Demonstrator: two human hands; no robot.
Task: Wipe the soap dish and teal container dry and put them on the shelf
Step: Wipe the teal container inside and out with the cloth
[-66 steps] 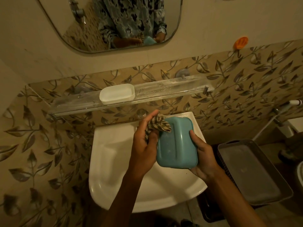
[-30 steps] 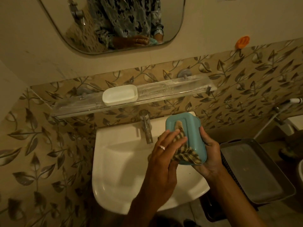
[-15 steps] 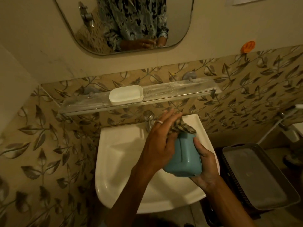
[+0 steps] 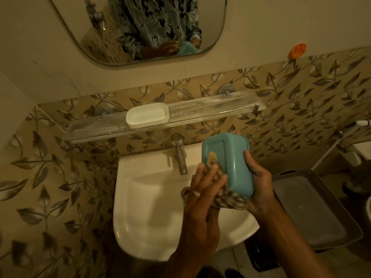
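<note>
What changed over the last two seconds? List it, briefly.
The right hand, keeping its grip, tilted the teal container so its recessed face shows. The left hand moved the cloth from the container's top down to its lower edge. The soap dish stayed on the shelf.

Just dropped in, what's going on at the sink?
A person is wiping the teal container over the sink. The right hand grips the container while the left hand presses a striped cloth against its side. The white soap dish already sits on the shelf; the container is not there yet.
</note>
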